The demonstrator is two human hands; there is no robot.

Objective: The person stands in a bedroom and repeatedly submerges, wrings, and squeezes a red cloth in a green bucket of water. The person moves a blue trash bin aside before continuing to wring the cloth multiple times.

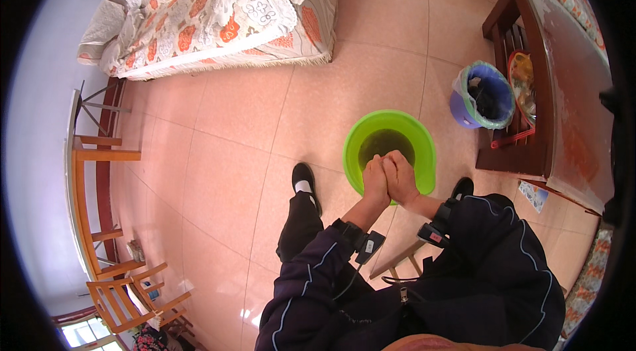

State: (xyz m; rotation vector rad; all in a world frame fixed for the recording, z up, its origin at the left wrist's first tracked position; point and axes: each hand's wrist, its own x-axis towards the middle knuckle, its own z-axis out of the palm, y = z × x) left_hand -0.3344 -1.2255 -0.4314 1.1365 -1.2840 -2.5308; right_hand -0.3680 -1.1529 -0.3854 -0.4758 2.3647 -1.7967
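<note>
A bright green plastic basin [354,152] stands on the tiled floor between my feet, with dark, murky liquid [385,140] in its bottom. Over its near part, my left hand [376,179] and my right hand [400,174] are pressed together side by side with curled fingers. A small bit of something reddish shows between the fingertips; what it is cannot be told. Both wrists wear black straps with small boxes attached.
A blue bin [462,107] with a plastic liner stands right of the basin, beside a dark wooden table [541,152] with a tray [514,87] on its lower shelf. A cloth-covered sofa [308,28] is at the upper left, wooden chairs [119,306] at the lower left.
</note>
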